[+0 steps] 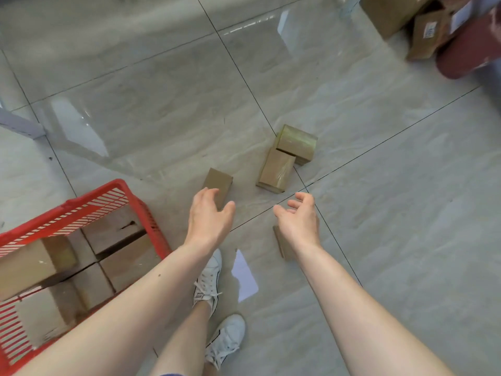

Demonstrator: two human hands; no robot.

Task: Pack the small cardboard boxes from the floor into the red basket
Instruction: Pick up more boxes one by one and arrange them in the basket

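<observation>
The red basket (pixel 127 189) stands on the floor at the lower left, with several cardboard boxes (pixel 122 234) packed inside. A small cardboard box (pixel 219 181) lies on the tiles just beyond my left hand (pixel 210 217), whose relaxed fingers hover over its near end and hold nothing. Two more taped boxes lie further right, one flat (pixel 276 170) and one behind it (pixel 296 142). My right hand (pixel 299 217) is open with loosely curved fingers, above another small box (pixel 282 244) that my wrist mostly hides.
Larger cardboard cartons (pixel 425 33) and a dark red object (pixel 469 52) sit at the top right. A grey shelf leg (pixel 21 126) stands at the left edge. My white shoes (pixel 208 283) are on the glossy grey tiles below my arms.
</observation>
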